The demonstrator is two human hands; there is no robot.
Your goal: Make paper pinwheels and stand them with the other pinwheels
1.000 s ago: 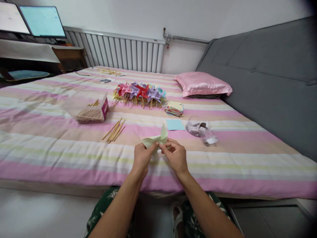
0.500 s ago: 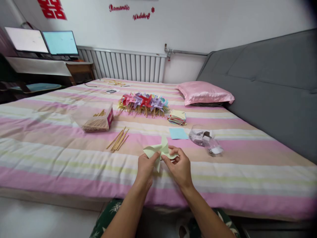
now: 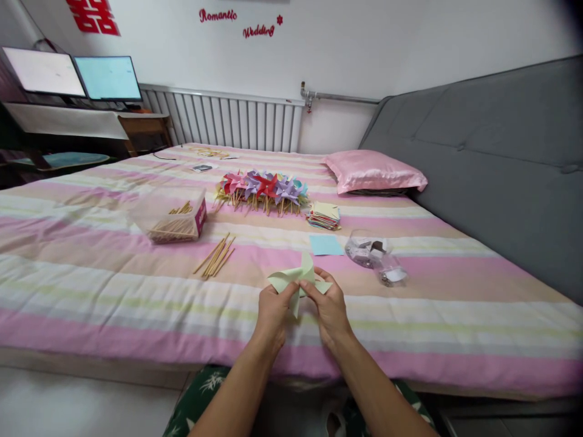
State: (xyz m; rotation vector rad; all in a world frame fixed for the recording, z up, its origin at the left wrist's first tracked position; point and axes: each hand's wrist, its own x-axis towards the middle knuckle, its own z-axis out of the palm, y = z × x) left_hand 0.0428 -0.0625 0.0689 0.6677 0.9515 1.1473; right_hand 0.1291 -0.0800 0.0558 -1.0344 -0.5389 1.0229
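A pale green paper pinwheel (image 3: 294, 277) is held up above the near part of the bed, its blades curled in toward the centre. My left hand (image 3: 273, 306) grips it from the left, thumb pressed at the middle. From the other side my right hand (image 3: 328, 303) is closed on it, thumb meeting the left one near the centre. The fingers behind the paper are partly hidden. A light blue paper square (image 3: 326, 244) lies just beyond my right hand. Left of my hands, several thin wooden sticks (image 3: 215, 258) rest loose on the striped bedspread (image 3: 150, 303).
A clear plastic box (image 3: 175, 221) of sticks stands at left. Finished pinwheels (image 3: 264, 189) cluster mid-bed beside a stack of paper squares (image 3: 323, 215). Clear containers of small parts (image 3: 367, 250) sit at right. Farther back are a pink pillow (image 3: 376, 171) and a grey headboard (image 3: 483, 145).
My right thumb has moved up and inward to the pinwheel's centre, beside the left thumb. Both hands and the pinwheel sit slightly farther right. The view has shifted a little.
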